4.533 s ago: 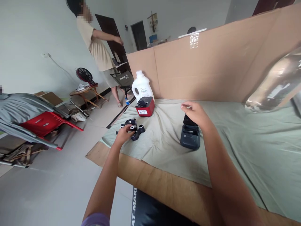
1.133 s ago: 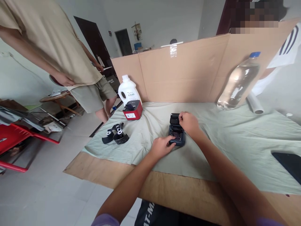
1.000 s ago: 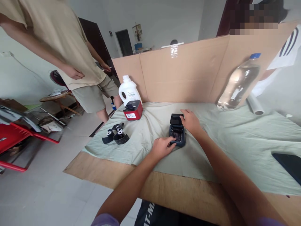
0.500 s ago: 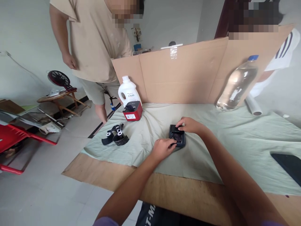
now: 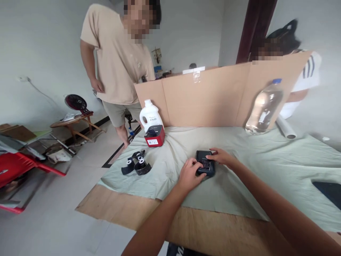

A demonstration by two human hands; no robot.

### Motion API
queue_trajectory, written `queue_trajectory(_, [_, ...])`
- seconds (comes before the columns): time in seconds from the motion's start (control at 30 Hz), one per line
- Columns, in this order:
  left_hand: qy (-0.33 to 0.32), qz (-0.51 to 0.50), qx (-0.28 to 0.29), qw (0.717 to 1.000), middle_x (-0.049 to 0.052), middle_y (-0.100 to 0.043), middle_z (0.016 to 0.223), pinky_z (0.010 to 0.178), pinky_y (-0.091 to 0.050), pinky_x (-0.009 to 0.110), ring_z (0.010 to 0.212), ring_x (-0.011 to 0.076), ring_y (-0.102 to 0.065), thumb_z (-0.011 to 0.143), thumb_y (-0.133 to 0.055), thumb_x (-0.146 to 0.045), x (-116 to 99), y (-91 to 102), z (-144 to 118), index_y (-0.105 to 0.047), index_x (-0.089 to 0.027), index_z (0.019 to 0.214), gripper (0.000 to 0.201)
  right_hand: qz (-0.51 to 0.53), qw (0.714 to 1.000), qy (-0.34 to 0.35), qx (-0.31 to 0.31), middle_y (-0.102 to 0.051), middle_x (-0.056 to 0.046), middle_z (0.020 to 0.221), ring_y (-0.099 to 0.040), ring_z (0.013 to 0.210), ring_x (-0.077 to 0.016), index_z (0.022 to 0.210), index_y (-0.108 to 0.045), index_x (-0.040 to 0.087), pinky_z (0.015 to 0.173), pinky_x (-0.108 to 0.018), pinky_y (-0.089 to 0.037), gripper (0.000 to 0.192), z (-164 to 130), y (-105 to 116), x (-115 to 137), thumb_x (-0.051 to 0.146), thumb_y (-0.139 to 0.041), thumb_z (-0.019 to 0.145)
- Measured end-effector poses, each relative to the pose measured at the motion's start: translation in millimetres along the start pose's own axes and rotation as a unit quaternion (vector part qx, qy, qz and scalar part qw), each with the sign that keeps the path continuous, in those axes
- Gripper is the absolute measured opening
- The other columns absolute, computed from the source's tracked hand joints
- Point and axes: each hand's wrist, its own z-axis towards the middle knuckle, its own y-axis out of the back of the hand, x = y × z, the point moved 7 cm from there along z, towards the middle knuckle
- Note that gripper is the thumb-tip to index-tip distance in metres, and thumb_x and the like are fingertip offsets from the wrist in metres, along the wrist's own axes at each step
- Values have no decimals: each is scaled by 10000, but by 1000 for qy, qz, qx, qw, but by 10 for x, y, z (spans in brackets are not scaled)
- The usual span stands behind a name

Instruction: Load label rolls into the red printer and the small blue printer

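A small dark boxy device [image 5: 205,171] with rounded corners lies on the pale green cloth. The compartment in its top is open and shows a shiny interior; a flat black cover [image 5: 201,155] sits at its far end. My left hand [image 5: 189,174] grips the device's left and near side, thumb at the near edge, fingertips reaching over the compartment. At the far right corner, my right hand [image 5: 220,157] holds the device by the cover, fingers bent over it. What the fingertips touch inside is partly hidden.
Left on the cloth [image 5: 239,192] are curled black strips with white cores [image 5: 143,167], a red-and-black box [image 5: 155,137] and a white jug [image 5: 151,117]. A cardboard screen [image 5: 207,99], water bottle [image 5: 265,108], white roll [image 5: 286,128] and dark phone-like slab [image 5: 329,192] are also there. Two people are beyond.
The view has tilted upward, so everything sits lower. My left fingers have moved further over the device's compartment and its left side. My right hand stays at the cover.
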Motion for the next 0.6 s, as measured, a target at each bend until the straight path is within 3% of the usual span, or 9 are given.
queue_trajectory(0.07, [35,-23,-4,999,116,-578,1376,1062,-484,399,1295,291,-553,676,-858,-391,82,-10,5,-614,-239,1277,666,68,997,8,-30,-750,-133,1134,-720,985,-256,1322,-638,125,864,-374,-574,536,-134,-69,-40,360,-672,842])
queue_trajectory(0.13, [65,-58,25,996,131,-591,1400,1043,-509,427,1282,306,-582,638,-884,-377,161,-75,1,-442,-229,1471,955,114,990,51,-72,-744,-116,1179,-688,1113,-265,1280,-673,148,972,-401,-540,443,-278,-139,-36,338,-584,889])
queue_trajectory(0.2, [74,-82,51,993,113,-634,1376,1027,-526,432,1242,299,-623,650,-883,-347,199,-136,7,-344,-245,1547,1051,148,982,68,-93,-735,-91,1221,-665,1178,-256,1292,-673,176,1031,-413,-512,435,-395,-219,-61,346,-511,926])
queue_trajectory(0.3, [73,-80,55,993,78,-617,1420,1071,-504,441,1263,292,-621,637,-901,-342,168,-172,110,-439,-296,1506,985,185,974,63,-111,-699,-81,1300,-647,1222,-246,1320,-659,188,1069,-404,-487,476,-443,-208,-112,415,-475,944])
queue_trajectory(0.37, [56,-78,43,994,63,-605,1436,1094,-489,440,1264,284,-624,630,-910,-358,62,-190,297,-499,-308,1468,934,193,969,70,-134,-682,-83,1329,-626,1254,-244,1287,-680,187,1088,-391,-463,487,-376,-23,-121,452,-457,944])
queue_trajectory(0.47, [13,-91,28,995,52,-613,1427,1093,-496,419,1242,266,-643,647,-906,-368,-226,-317,768,-525,-309,1449,890,183,964,70,-181,-716,-98,1263,-631,1234,-262,1199,-720,166,1080,-387,-450,498,-172,488,-189,471,-416,949])
queue_trajectory(0.6, [-31,-100,23,994,40,-591,1451,1112,-480,412,1287,268,-610,675,-891,-405,-689,-816,1509,-533,-325,1443,851,141,954,28,-263,-762,-125,1072,-667,1095,-296,1029,-755,144,994,-396,-480,565,74,1291,-542,525,-344,956])
